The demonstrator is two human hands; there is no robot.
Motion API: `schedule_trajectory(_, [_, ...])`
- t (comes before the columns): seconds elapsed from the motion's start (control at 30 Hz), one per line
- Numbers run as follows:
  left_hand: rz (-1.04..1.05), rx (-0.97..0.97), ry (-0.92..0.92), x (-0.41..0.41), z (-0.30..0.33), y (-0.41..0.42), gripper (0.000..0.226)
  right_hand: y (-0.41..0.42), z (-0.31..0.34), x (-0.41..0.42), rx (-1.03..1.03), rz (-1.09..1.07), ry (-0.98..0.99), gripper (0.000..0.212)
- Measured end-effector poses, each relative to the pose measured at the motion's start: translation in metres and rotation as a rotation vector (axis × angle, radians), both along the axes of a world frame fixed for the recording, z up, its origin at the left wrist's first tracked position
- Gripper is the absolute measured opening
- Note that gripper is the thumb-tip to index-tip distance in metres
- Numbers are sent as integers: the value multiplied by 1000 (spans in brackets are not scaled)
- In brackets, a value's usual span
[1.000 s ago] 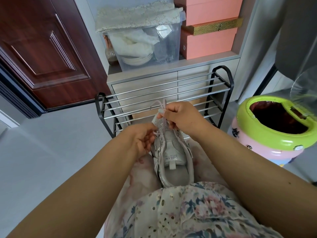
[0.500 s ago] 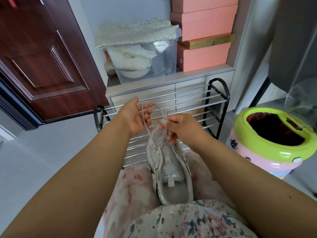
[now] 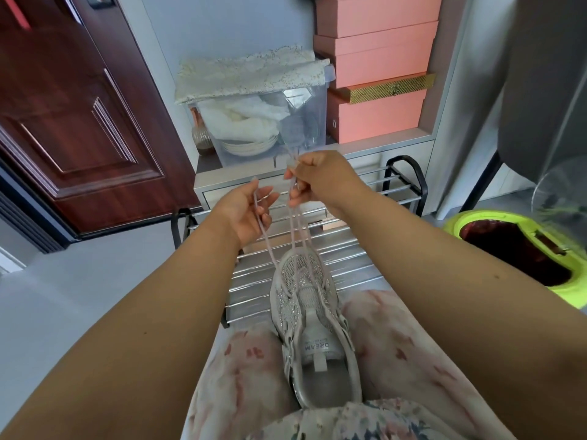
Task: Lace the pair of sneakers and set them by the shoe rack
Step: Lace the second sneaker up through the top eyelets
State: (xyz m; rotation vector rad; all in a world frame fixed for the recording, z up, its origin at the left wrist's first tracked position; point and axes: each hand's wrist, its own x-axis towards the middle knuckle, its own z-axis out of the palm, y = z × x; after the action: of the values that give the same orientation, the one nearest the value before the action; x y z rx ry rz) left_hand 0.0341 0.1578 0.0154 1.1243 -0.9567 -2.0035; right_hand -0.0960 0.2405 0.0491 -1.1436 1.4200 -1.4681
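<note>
A pale grey mesh sneaker point(image 3: 313, 325) with sparkly sides lies between my knees, toe pointing away from me. Its pale lace point(image 3: 297, 231) runs up from the toe end in taut strands. My right hand point(image 3: 320, 179) pinches the lace strands high above the shoe, fingers curled round them. My left hand point(image 3: 246, 211) is lower and to the left, with one strand running through its loosely curled fingers. The metal shoe rack point(image 3: 346, 249) with black side frames stands just beyond the sneaker. The second sneaker is not in view.
A clear storage box point(image 3: 270, 122) under a lace cloth and stacked pink boxes point(image 3: 378, 71) sit on the cabinet behind the rack. A green and pink bin point(image 3: 514, 252) stands at the right. A dark red door point(image 3: 70, 115) is at the left, above grey floor.
Both hands have risen away from the sneaker, drawing the lace out long and taut. The right hand moved up the most. The view has tilted upward.
</note>
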Motion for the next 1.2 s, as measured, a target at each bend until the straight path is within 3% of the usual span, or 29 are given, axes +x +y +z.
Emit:
schedule_trajectory(0.3, [89, 31, 226, -6, 11, -19, 31, -28, 22, 3, -52, -54, -46, 32])
schedule_trajectory(0.53, [-29, -68, 95, -14, 8, -19, 14, -40, 18, 1, -106, -64, -118, 30])
schedule_trajectory(0.73, [-66, -119, 152, -12, 13, -15, 20, -56, 30, 2, -142, -59, -67, 29])
schedule_trajectory(0.87, [-190, -193, 136, -5, 17, -10, 37, -61, 27, 2, -118, -71, -124, 29])
schedule_trajectory(0.97, [-269, -233, 82, 0, 15, -6, 29, -58, 30, 0, -83, -79, -182, 28])
schedule_trajectory(1.2, [-142, -315, -41, -12, 19, 3, 17, -43, 25, 0, -20, -126, -173, 25])
